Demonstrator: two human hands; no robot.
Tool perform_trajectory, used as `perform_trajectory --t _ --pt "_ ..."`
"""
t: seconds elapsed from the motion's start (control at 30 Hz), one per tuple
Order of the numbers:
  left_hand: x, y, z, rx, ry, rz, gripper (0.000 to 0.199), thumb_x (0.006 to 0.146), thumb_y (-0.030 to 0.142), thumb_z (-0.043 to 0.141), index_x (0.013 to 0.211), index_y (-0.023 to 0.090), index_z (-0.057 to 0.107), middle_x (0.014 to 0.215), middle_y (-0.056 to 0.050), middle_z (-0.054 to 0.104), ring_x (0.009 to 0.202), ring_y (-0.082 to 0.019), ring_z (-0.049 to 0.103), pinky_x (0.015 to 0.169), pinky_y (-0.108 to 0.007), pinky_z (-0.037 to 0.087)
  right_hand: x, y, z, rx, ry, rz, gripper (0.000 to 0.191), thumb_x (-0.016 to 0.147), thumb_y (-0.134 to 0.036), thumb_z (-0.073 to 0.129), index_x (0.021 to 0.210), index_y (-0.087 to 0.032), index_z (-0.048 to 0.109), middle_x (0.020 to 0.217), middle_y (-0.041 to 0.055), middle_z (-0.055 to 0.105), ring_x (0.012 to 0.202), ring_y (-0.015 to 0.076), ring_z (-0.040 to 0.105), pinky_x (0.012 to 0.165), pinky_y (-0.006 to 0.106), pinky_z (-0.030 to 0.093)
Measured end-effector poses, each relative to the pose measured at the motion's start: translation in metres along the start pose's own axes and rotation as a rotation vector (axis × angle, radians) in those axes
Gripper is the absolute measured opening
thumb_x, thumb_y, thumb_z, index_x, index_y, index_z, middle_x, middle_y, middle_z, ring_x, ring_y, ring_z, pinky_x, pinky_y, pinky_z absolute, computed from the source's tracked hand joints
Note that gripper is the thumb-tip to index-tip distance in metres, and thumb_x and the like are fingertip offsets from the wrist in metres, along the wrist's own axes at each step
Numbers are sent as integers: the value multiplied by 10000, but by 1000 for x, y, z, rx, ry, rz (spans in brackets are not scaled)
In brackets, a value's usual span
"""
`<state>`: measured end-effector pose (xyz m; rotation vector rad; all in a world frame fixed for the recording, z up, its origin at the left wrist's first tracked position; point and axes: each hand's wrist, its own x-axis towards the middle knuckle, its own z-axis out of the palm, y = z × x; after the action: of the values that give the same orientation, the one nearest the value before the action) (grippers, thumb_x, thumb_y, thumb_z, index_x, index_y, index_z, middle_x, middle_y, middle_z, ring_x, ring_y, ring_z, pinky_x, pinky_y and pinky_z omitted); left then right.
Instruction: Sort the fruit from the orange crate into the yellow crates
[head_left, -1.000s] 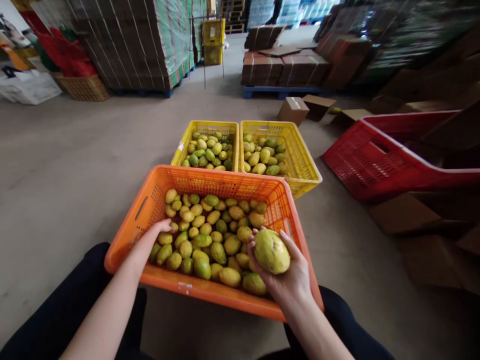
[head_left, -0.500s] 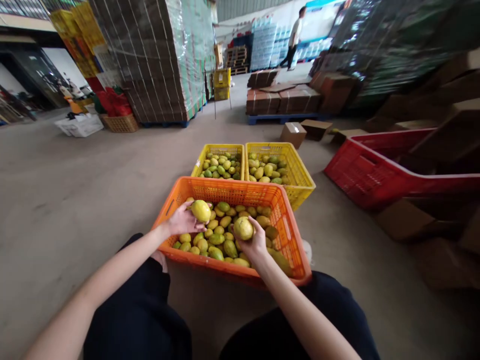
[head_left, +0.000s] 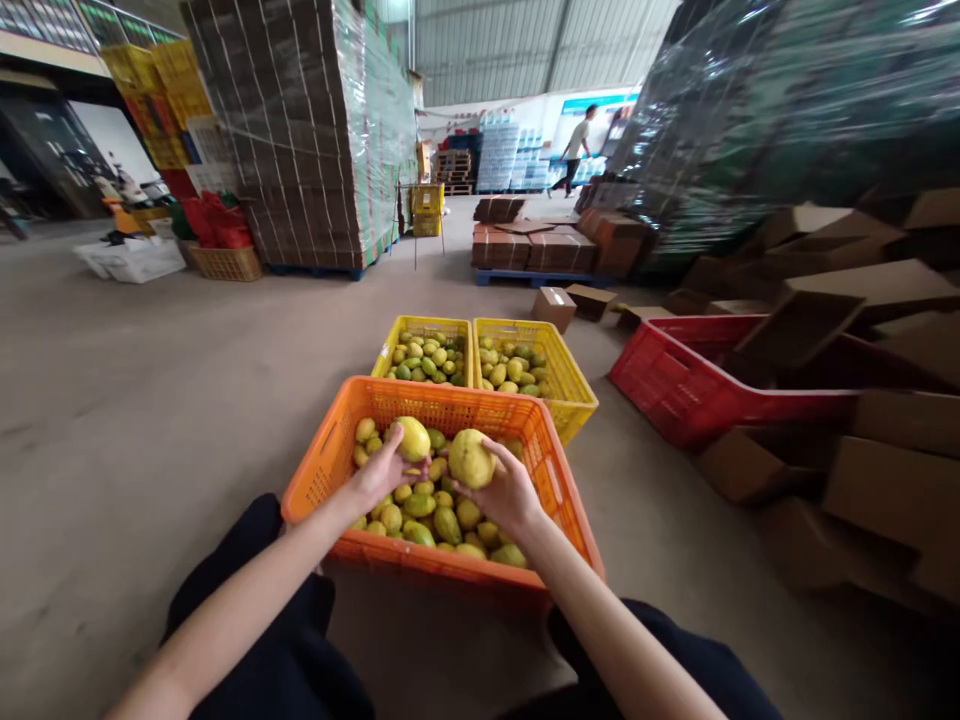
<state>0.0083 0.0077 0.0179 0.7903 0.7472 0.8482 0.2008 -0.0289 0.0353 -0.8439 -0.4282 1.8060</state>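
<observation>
My left hand (head_left: 381,474) is closed on a smooth yellow lemon-like fruit (head_left: 413,439). Cupped in my right hand (head_left: 513,490) is a second, rounder yellow fruit (head_left: 470,462) with a slightly bumpy skin. Both hands are above an orange crate (head_left: 450,568), a small gap between the two fruits. Below them lie many similar fruits (head_left: 420,504), yellow to green, partly hidden by my hands.
Two yellow crates (head_left: 581,390) of similar fruit stand just behind the orange one. To the right are a red crate (head_left: 667,385) and loose cardboard boxes (head_left: 877,490). Wrapped pallet stacks (head_left: 292,140) rise farther back, where a person (head_left: 577,145) walks.
My hands have come closer together over the crate, each still holding its fruit. The camera view has tilted up and shifted. In the background the person has changed stride.
</observation>
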Motion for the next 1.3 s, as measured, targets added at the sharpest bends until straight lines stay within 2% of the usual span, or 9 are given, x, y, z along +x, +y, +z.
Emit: perform_trajectory --t 0.1,0.23,0.3,0.4,0.63,0.73,0.87,1.1,1.3 --pt "-2 -5 3 195 111 149 673 637 720 713 989 167 562 892 -71 650 745 -170 624 690 -294 522 4 10 -14 -327 107 -282 480 672 -355 761 1087 -265 538 1000 13 667 866 215 671 685 328 576" --pt "-6 -4 4 654 145 405 544 711 529 763 1109 225 551 1074 -58 642 921 -196 625 755 -291 508 9 21 -30 -803 227 -612 632 598 -374 828 1135 -255 516 1100 46 637 977 246 638 868 409 546" --pt "-9 -6 2 813 153 429 517 711 443 784 1128 236 560 1089 -52 643 939 -199 616 756 -288 495 9 24 -31 -973 221 -760 617 619 -353 813 1155 -246 527 1146 70 636 1022 265 627 922 447 518" --pt "-14 -14 -1 855 155 399 531 687 398 806 1135 237 571 1097 -56 642 935 -204 608 695 -266 478 7 27 -26 -1104 235 -936 558 654 -294 789 1157 -244 553 1168 78 639 1065 267 614 978 454 482" --pt "-21 -16 2 742 172 439 541 645 320 847 1133 244 625 1087 -56 645 941 -210 589 699 -246 445 3 29 -11 -992 241 -1014 547 657 -190 779 1161 -264 581 1187 68 636 1092 256 601 1018 429 456" --pt "-19 -13 7 690 177 435 528 630 285 854 1107 243 630 1038 -41 650 896 -198 583 696 -243 435 2 27 -10 -1036 211 -1092 528 692 -166 753 1174 -269 563 1193 77 614 1128 261 580 1023 447 448" --pt "-16 -15 14 752 137 434 458 701 330 804 1104 243 605 1012 -28 653 894 -194 593 730 -249 434 -1 23 -13 -1144 175 -1192 457 743 -160 721 1156 -271 559 1190 90 589 1139 268 573 995 454 465" --pt "-15 -16 22 808 148 453 436 708 374 792 1084 244 612 997 -23 645 842 -185 579 707 -245 418 -6 21 -18 -1222 173 -1208 404 774 -187 700 1141 -281 559 1217 98 562 1140 286 576 975 484 476" --pt "-16 -15 23 670 153 418 481 623 304 848 1056 248 644 1011 -16 649 845 -197 567 720 -245 413 -5 22 -17 -1182 165 -1187 372 775 -187 691 1103 -280 541 1230 99 542 1155 286 564 987 503 462"
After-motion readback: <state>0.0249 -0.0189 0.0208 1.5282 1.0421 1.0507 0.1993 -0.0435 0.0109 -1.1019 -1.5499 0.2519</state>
